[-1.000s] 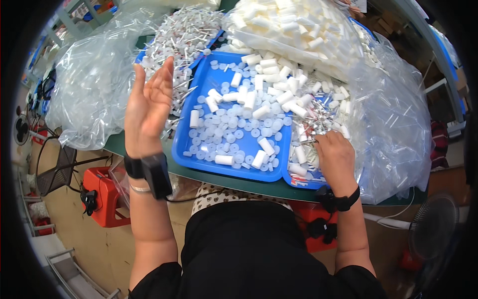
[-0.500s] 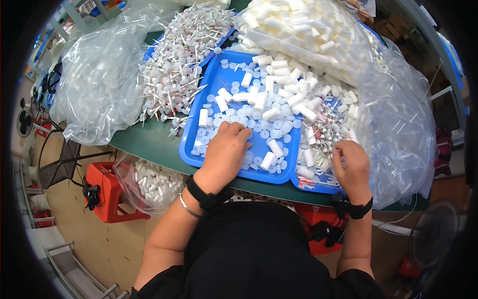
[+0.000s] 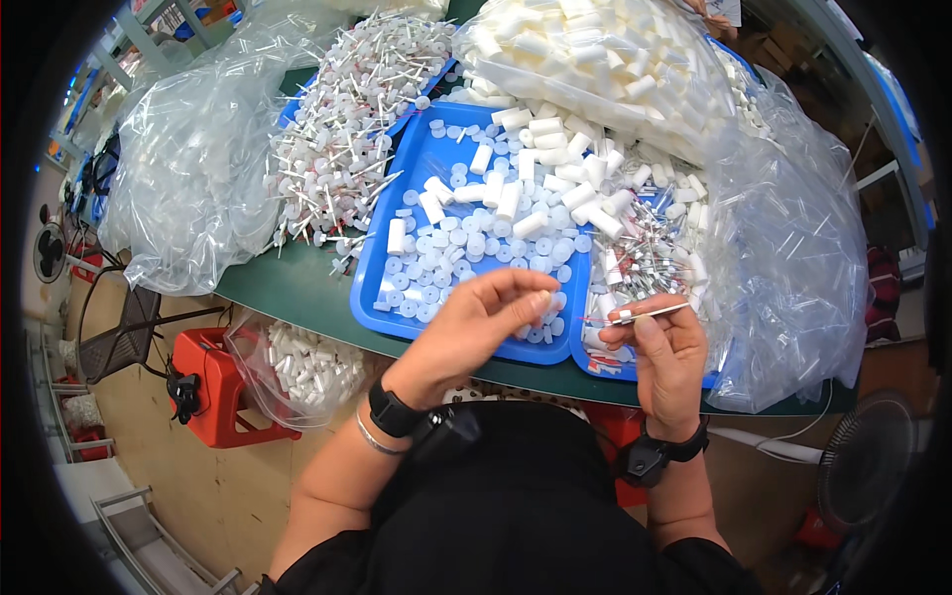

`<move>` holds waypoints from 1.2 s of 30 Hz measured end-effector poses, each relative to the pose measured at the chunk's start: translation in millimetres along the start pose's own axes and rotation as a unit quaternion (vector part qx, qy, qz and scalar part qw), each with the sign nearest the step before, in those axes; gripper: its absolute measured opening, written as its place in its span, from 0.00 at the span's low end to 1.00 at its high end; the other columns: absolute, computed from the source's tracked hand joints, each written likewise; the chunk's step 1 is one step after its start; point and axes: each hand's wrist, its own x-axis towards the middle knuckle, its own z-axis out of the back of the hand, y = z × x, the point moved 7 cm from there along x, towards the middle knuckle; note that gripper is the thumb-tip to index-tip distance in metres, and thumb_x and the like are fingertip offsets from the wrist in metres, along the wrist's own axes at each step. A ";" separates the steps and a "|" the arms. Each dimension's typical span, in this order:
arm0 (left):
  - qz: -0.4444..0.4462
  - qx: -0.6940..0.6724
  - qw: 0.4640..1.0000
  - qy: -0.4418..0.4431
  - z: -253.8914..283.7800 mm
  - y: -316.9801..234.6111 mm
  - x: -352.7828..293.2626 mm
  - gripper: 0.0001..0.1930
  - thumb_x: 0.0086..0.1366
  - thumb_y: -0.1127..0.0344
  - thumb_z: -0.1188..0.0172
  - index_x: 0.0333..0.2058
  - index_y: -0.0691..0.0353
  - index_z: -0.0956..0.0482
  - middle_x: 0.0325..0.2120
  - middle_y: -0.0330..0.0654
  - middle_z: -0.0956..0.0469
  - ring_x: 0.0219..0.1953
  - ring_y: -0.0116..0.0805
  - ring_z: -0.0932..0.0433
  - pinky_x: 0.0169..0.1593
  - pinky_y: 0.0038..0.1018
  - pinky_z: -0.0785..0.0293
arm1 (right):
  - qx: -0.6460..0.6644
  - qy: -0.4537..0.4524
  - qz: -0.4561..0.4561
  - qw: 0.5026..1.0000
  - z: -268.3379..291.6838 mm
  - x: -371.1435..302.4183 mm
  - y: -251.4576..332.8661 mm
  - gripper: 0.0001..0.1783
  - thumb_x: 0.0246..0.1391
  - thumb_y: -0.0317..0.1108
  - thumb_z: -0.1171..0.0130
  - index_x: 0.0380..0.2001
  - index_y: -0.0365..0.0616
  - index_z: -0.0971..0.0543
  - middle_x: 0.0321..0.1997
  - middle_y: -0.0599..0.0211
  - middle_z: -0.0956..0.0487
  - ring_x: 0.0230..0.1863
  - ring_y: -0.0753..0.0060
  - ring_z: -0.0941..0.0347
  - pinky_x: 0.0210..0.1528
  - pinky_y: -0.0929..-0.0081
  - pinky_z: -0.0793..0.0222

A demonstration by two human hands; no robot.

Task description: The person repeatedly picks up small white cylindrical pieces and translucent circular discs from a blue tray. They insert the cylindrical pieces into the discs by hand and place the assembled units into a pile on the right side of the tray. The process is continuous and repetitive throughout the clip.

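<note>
My left hand (image 3: pixel 474 322) hovers over the near edge of the blue tray (image 3: pixel 372 288). Thumb and forefinger are pinched together; whatever they hold is too small to make out. Across from it, my right hand (image 3: pixel 666 347) is turned palm up and grips a thin white rod (image 3: pixel 666 310) between thumb and fingers, its thin end pointing left. Translucent discs (image 3: pixel 476 243) with central holes lie spread over the blue tray. Among them are white cylinders (image 3: pixel 396 236). Just beyond my right hand, a pile of thin rods with metallic and red parts (image 3: pixel 650 253) fills a second blue tray.
Assembled rods with discs (image 3: pixel 342 129) are heaped at the back left. A large bag of white cylinders (image 3: pixel 605 69) stands at the back. Clear plastic bags (image 3: pixel 198 178) flank the green table (image 3: pixel 288 297). A red stool (image 3: pixel 203 382) and a fan (image 3: pixel 873 451) stand below.
My left hand has left the discs and moved right, toward my right hand. The right hand has risen from the rod pile, turned palm up, and now holds a thin white rod.
</note>
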 end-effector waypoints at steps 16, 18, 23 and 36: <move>0.095 -0.360 0.926 0.055 -22.8 46.6 -7.3 0.16 0.68 0.60 0.46 0.49 0.65 0.27 0.37 0.38 0.23 0.35 0.22 0.26 0.39 0.19 0.29 | -0.078 -0.016 -0.066 0.995 -4.5 -4.6 -14.9 0.06 0.60 0.26 0.47 0.40 0.37 0.28 0.34 0.58 0.20 0.36 0.71 0.20 0.38 0.78 0.25; 0.090 -0.344 0.933 0.049 -22.6 47.1 -7.3 0.16 0.68 0.61 0.45 0.48 0.65 0.26 0.37 0.38 0.23 0.36 0.22 0.26 0.39 0.19 0.29 | -0.086 -0.021 -0.063 0.994 -6.9 -5.1 -13.2 0.06 0.60 0.25 0.47 0.40 0.37 0.28 0.34 0.59 0.20 0.36 0.71 0.20 0.38 0.79 0.26; 0.092 -0.313 0.945 0.031 -24.9 48.8 -8.2 0.16 0.66 0.64 0.43 0.48 0.67 0.26 0.34 0.36 0.23 0.35 0.21 0.26 0.40 0.19 0.28 | -0.202 0.008 -0.025 0.979 -16.8 -7.8 -10.7 0.06 0.56 0.25 0.41 0.36 0.35 0.25 0.31 0.63 0.20 0.34 0.76 0.20 0.34 0.82 0.27; 0.108 -0.367 0.924 0.012 -32.4 69.3 -9.7 0.14 0.66 0.65 0.42 0.46 0.66 0.25 0.33 0.36 0.23 0.34 0.23 0.23 0.41 0.21 0.23 | -0.509 0.052 0.236 0.826 -40.1 -13.6 11.8 0.07 0.45 0.20 0.37 0.30 0.36 0.22 0.25 0.59 0.21 0.23 0.62 0.23 0.24 0.72 0.29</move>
